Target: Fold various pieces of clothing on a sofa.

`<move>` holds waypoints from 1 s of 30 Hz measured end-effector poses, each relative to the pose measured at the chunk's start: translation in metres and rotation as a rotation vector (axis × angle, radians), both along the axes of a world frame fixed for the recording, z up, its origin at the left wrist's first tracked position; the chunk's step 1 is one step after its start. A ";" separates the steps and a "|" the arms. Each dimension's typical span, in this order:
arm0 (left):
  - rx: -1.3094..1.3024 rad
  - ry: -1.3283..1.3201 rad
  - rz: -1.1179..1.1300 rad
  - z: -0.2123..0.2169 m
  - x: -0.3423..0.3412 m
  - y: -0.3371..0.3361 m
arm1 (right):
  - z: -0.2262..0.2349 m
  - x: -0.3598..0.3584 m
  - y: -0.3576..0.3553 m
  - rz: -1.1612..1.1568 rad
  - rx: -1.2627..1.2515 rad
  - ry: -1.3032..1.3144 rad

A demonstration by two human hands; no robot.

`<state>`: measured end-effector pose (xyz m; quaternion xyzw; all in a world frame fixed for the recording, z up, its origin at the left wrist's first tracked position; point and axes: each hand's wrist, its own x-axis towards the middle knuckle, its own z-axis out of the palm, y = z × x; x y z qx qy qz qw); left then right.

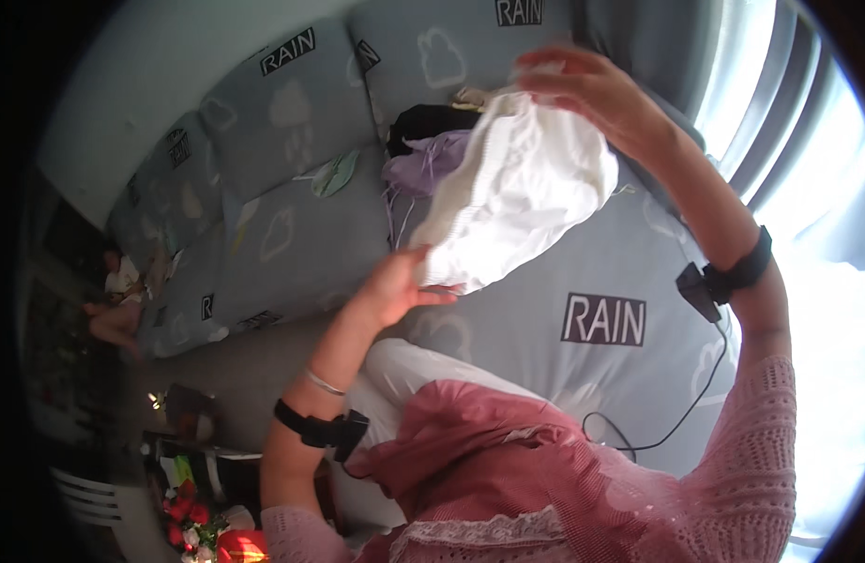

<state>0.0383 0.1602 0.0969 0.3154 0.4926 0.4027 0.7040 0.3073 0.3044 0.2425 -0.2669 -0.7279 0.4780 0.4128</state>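
A white garment (526,188) hangs stretched between both hands above a grey sofa. My right hand (592,89) pinches its upper edge, raised toward the back cushions. My left hand (400,281) grips the lower end near the seat's front. Behind the white cloth lie a lilac garment (423,164) and a black one (432,120), heaped on the seat. Both wrists carry black bands, and a cable runs down from the right one.
The grey sofa (292,235) has cloud-patterned cushions with lettering. A bright window (808,141) stands at the right. Small toys (123,281) lie on the sofa's far left end. Red flowers (184,516) and clutter sit on a low table at lower left.
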 end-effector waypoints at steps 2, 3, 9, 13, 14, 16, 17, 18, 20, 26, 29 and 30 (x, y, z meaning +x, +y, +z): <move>0.018 0.022 0.173 0.029 -0.015 0.012 | 0.011 -0.007 0.008 -0.041 0.057 -0.300; 0.082 0.063 0.240 0.048 -0.023 0.021 | 0.017 -0.009 0.013 -0.098 0.128 -0.444; 0.613 0.452 0.444 0.211 -0.086 0.066 | 0.120 -0.013 0.053 0.011 0.099 -0.544; 0.956 0.430 0.610 0.330 -0.084 0.064 | 0.226 0.000 0.078 -0.249 0.165 -0.218; 1.103 0.410 0.648 0.355 -0.081 0.057 | 0.263 0.003 0.076 -0.202 0.381 -0.045; 1.446 0.487 0.783 0.398 -0.077 0.053 | 0.299 0.001 0.069 -0.426 0.855 0.188; 1.644 0.624 0.783 0.409 -0.076 0.051 | 0.311 -0.002 0.066 -0.732 1.094 0.257; 1.579 0.604 0.834 0.408 -0.076 0.048 | 0.309 -0.005 0.057 -0.540 0.856 0.081; 1.015 0.670 0.604 0.414 -0.074 0.047 | 0.322 -0.009 0.043 -0.538 0.666 -0.020; 1.086 0.761 0.727 0.445 -0.074 0.035 | 0.361 -0.011 0.026 -0.464 0.364 -0.404; 1.110 0.784 0.727 0.455 -0.076 0.031 | 0.367 -0.019 0.015 -0.502 0.571 -0.479; 1.065 0.802 0.702 0.441 -0.077 0.037 | 0.351 -0.021 0.016 -0.503 0.567 -0.487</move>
